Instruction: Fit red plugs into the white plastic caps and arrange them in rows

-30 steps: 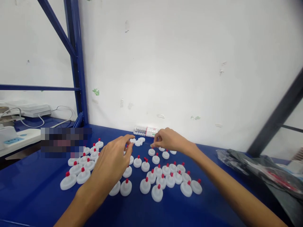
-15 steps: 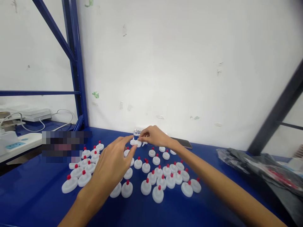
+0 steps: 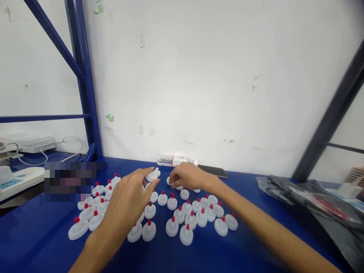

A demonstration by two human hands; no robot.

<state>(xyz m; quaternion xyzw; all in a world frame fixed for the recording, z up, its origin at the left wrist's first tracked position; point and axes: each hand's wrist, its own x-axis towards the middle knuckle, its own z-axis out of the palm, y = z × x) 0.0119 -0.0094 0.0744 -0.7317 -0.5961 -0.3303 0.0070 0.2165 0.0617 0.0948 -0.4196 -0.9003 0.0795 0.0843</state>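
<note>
Between thumb and forefinger my left hand (image 3: 132,193) pinches a white round plastic piece (image 3: 153,174) with a short stem and no red cap. My right hand (image 3: 182,176) is bent down with its fingertips together at another white round piece (image 3: 170,181) near the back of the blue table (image 3: 159,254). Whether the fingers grip that piece is hard to tell. Many white discs with red-capped nozzles, such as one at the front (image 3: 186,235), stand upright on the table around and below both hands.
A clear plastic bottle (image 3: 165,161) lies against the wall, beside a dark phone (image 3: 213,171). Grey and clear plastic bags (image 3: 307,204) cover the right side. A white power strip (image 3: 21,179) and cables sit at the left, by a blue metal frame (image 3: 88,94).
My left hand now holds the white piece apart from my right hand. My right hand has moved down to the pieces on the table. The view has shifted slightly.
</note>
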